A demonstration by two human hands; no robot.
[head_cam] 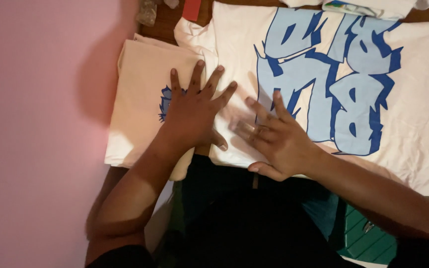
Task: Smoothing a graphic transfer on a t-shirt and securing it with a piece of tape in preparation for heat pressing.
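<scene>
— Two hands are seen from above on pale cloth. What is touched by each?

— The left hand (194,111) is laid flat, with the fingers spread wide apart, on the folded cream shirt (142,99), near its right edge. Nothing is gripped by it. The right hand (274,139) is also kept open and flat, and it is pressed on the white shirt (413,124), at the left side of the large blue print (333,84). Its fingers look a little blurred.

— Where is the cloth placed?

— Both shirts are carried by a brown wooden desk (167,25), beside a pink wall (35,134). The cream shirt is lying to the left and is already folded into a neat rectangle. The white shirt is spread out flat with the print upward, and its left edge is touching the cream one.

— How much is judged to be done?

— One shirt appears finished. The white one seems only smoothed; no fold can be seen on it yet, so most of its folding is probably left. More pale cloth (368,6) is visible at the top edge.
</scene>
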